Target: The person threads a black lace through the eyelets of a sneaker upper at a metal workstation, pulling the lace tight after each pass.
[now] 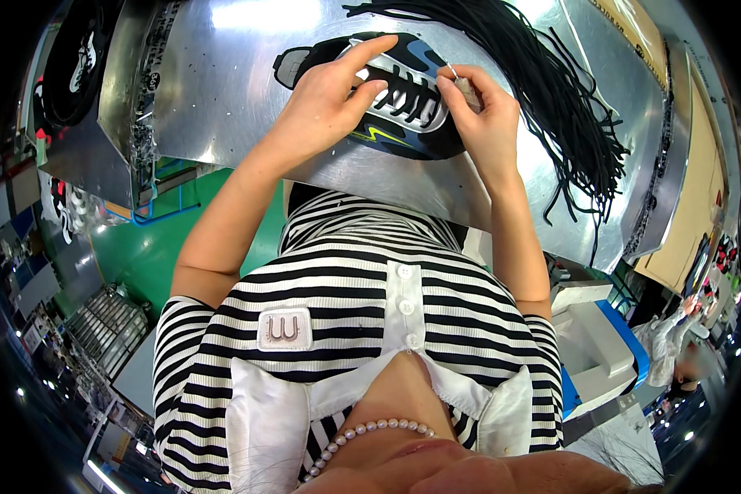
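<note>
A dark sneaker [395,142] with blue-grey panels, a yellow-green mark and black laces lies on its sole across the metal table, toe to the right. Over its heel and collar end rests my left hand [325,103], thumb and forefinger spread apart, holding nothing I can see. At the toe end, my right hand [486,123] pinches a small thin metal tool with a beige wrapped part [468,93]. Its tip is close to the lowest lace row; I cannot tell whether it touches. The black laces [407,95] cross the white-edged eyestay in several rows.
A large bundle of loose black laces [543,90] spreads over the right of the metal table [214,99]. More dark shoes [78,66] stand at the far left. A cardboard sheet [700,165] is at the right edge. A white and blue bin [593,350] stands at lower right.
</note>
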A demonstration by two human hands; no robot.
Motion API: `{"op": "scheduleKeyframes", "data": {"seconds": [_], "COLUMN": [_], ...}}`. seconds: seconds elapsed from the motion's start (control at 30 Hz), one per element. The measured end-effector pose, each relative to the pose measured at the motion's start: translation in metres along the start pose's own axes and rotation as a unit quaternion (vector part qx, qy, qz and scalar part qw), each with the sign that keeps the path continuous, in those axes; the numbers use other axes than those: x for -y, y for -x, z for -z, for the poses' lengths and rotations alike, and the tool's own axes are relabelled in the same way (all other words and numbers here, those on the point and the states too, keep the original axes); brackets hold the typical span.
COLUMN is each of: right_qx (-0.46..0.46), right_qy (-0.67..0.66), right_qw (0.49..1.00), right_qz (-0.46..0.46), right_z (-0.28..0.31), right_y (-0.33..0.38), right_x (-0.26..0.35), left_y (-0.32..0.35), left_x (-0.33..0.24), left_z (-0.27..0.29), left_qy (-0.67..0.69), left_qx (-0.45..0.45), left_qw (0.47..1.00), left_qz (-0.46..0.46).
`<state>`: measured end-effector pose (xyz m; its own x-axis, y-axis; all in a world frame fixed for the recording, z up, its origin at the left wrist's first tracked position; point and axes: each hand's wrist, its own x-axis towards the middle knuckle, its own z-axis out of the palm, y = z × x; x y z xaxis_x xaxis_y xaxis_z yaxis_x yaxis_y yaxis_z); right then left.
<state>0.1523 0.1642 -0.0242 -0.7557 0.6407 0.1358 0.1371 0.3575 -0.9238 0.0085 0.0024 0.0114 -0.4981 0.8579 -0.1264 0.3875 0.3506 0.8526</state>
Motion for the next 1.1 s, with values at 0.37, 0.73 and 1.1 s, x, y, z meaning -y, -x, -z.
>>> {"op": "scheduleKeyframes", "data": {"seconds": [0.37,0.73,1.1], "right_qx": [0.015,0.065,-0.007], "right_qy": [-0.023,-0.004,0.036], "right_qw": [1.0,0.997,0.999], "right_qz": [0.002,0.044,-0.02], "right_z": [-0.002,0.002,0.012], "right_y": [0.0,0.005,0.021], "right_x": [-0.006,0.004,-0.002], "left_y": [-0.003,-0.003,-0.007], "left_x": [0.008,0.01,0.011], "left_z": [0.004,0.006,0.004], "left_qy": [0.002,0.016,0.003], "left_qx": [0.031,0.033,0.028], "left_qw": [0.998,0.997,0.996], "left_qz": [-0.049,-0.067,-0.086]}}
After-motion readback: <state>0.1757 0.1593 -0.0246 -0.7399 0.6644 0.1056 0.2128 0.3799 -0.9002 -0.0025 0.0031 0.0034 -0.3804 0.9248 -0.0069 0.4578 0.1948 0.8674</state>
